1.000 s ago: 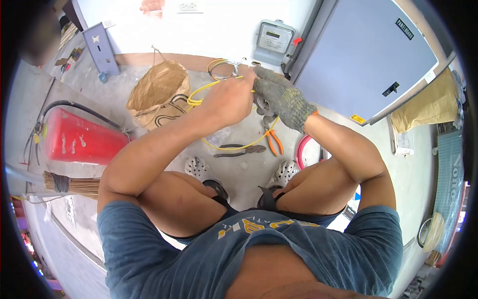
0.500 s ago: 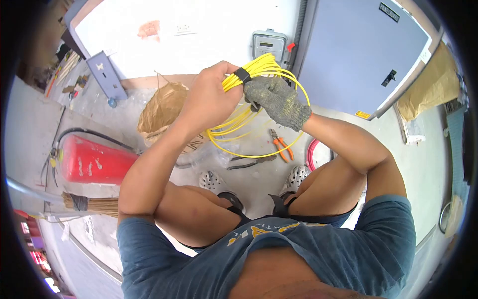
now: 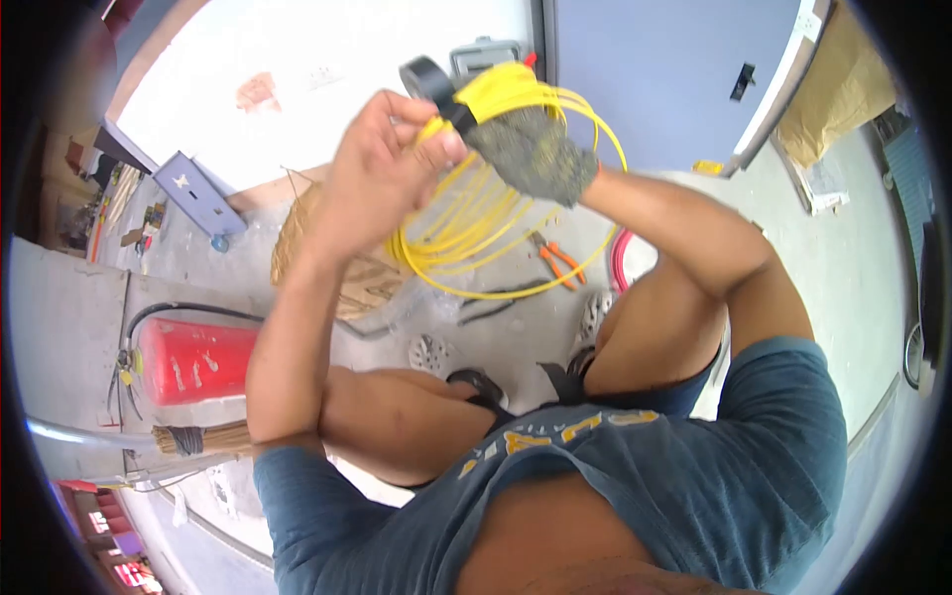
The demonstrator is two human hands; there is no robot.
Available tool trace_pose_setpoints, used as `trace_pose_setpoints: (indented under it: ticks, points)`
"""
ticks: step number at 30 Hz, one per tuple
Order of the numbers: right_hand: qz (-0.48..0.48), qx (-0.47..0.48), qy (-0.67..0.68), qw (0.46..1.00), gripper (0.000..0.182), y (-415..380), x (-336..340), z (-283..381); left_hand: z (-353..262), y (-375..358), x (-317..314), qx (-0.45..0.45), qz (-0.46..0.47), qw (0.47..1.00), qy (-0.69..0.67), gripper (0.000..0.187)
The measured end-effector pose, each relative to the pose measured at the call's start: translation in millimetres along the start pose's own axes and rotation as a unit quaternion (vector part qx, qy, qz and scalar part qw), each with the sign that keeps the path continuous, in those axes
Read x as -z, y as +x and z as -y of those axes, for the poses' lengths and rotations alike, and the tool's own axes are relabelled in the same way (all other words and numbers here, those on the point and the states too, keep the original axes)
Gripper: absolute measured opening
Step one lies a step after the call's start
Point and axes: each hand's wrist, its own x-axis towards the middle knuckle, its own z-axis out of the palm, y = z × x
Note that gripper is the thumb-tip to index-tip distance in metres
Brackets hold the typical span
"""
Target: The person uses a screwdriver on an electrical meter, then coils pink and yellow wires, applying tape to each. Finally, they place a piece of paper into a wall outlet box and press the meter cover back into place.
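Observation:
A coil of yellow cable is held up in front of me, with its looser loops hanging toward the floor. Black tape is wrapped round the bunched part, and a roll of black electrical tape stands out at its upper left. My bare left hand has thumb and fingers closed on the bunched cable beside the tape, with the index finger close to the roll. My right hand, in a grey knitted glove, grips the coil just right of the wrap; its fingertips are partly hidden.
Orange-handled pliers and a dark tool lie on the floor below the coil. A pink-red cable coil is near my right knee. At left are a brown paper bag and a red fire extinguisher; a grey cabinet stands ahead.
The coil and both hands have moved up and slightly left in view. The tape roll now shows at the upper left of the wrap, and my left fingers have shifted their hold. The view has tilted.

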Motion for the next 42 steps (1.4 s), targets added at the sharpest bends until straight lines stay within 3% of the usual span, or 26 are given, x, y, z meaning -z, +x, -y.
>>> trace_pose_setpoints:
  ticks: [1,2,4,6,8,9,10,11,12,14,15,16,18,19,20,22,26,29,31,32,34,36,38,40,41,42]
  points:
    - [0.030,-0.031,0.024,0.999,0.026,-7.9,-6.5,-8.6,4.2,3.4,5.2,0.016,0.004,1.000,-0.004,0.033]
    - [0.053,-0.166,0.173,0.969,0.027,-4.6,-9.4,-3.8,7.0,9.3,11.5,0.037,0.037,0.997,-0.060,0.034]
    - [0.183,-0.256,0.112,0.943,0.027,14.9,10.7,12.3,13.0,17.3,19.3,0.054,0.069,0.989,-0.117,0.036]
    - [0.184,-0.233,0.061,0.953,0.025,13.5,2.4,9.0,25.4,20.9,23.2,0.129,0.066,0.963,-0.227,0.038]
    - [0.187,-0.200,0.007,0.962,0.024,4.9,-11.5,1.2,34.4,18.8,20.1,0.138,0.070,0.956,-0.249,0.041]
    - [0.099,-0.256,0.183,0.944,0.020,-3.8,-22.7,-2.1,36.4,15.1,16.8,0.158,0.072,0.949,-0.264,0.042]
    - [0.013,-0.301,0.352,0.886,0.017,-9.8,-31.6,-5.9,38.4,13.7,15.5,0.176,0.072,0.941,-0.281,0.044]
    - [-0.044,-0.362,0.495,0.788,0.014,-6.7,-30.6,1.2,41.7,13.7,16.1,0.190,0.079,0.935,-0.290,0.035]
    - [-0.029,-0.356,0.495,0.792,0.014,-2.7,-24.7,3.9,43.9,13.8,17.2,0.179,0.069,0.935,-0.297,0.035]
    - [0.172,-0.415,0.161,0.879,0.014,28.1,-1.1,30.7,49.5,13.5,17.3,0.123,0.056,0.955,-0.266,0.044]
    - [0.030,-0.451,0.355,0.818,0.022,25.2,-9.1,30.5,50.4,14.0,17.7,0.110,0.018,0.961,-0.253,0.048]
    - [0.046,-0.452,0.357,0.816,0.022,28.7,-5.2,31.8,52.1,14.5,19.4,0.110,0.005,0.958,-0.263,0.048]
    - [0.205,-0.589,0.246,0.742,0.031,37.6,18.3,34.9,57.1,15.7,23.2,0.112,-0.035,0.968,-0.222,0.047]
    - [0.295,-0.526,0.137,0.786,0.040,40.8,25.9,28.8,57.2,15.5,22.9,0.122,-0.057,0.970,-0.201,0.049]
    - [0.207,-0.429,0.027,0.879,0.047,40.7,24.8,27.1,58.3,17.4,24.2,0.131,-0.059,0.966,-0.215,0.049]
    - [0.023,-0.200,-0.144,0.969,0.061,45.8,21.4,28.6,67.4,19.5,18.8,0.111,-0.077,0.988,-0.069,0.036]
    - [0.144,-0.204,-0.169,0.953,0.043,66.5,3.3,22.0,75.3,21.9,10.6,0.097,-0.027,0.994,0.040,0.014]
    - [0.169,-0.274,-0.099,0.942,0.045,77.4,-9.2,43.9,114.6,35.8,41.0,0.004,-0.018,0.987,0.161,0.019]
    - [0.175,-0.410,0.117,0.887,0.046,77.9,-4.2,64.0,155.4,43.7,76.7,0.099,-0.003,0.992,0.076,0.021]
    - [0.163,-0.414,0.111,0.889,0.046,72.7,-12.4,56.6,145.9,40.8,83.0,0.146,0.008,0.989,0.005,0.020]
    - [0.274,-0.372,-0.039,0.886,0.057,45.2,-44.3,34.0,118.4,24.7,78.1,0.184,-0.003,0.978,-0.100,0.014]
    - [0.143,-0.406,-0.003,0.903,0.072,23.4,-70.4,34.7,103.9,21.5,72.1,0.196,-0.028,0.969,-0.148,0.017]
    - [0.239,-0.529,0.177,0.795,0.070,31.8,-64.7,31.3,94.5,27.4,67.3,0.229,-0.043,0.960,-0.154,0.030]
    - [0.212,-0.522,0.286,0.775,0.059,31.5,-56.3,30.9,85.4,42.8,57.6,0.237,-0.030,0.960,-0.144,0.040]
    - [0.198,-0.526,0.277,0.779,0.059,34.2,-70.5,16.6,86.0,51.0,59.0,0.257,-0.058,0.963,0.064,0.048]
    - [0.184,-0.446,0.176,0.858,0.049,36.4,-91.1,4.9,87.6,57.6,61.9,0.264,-0.090,0.922,0.269,0.057]
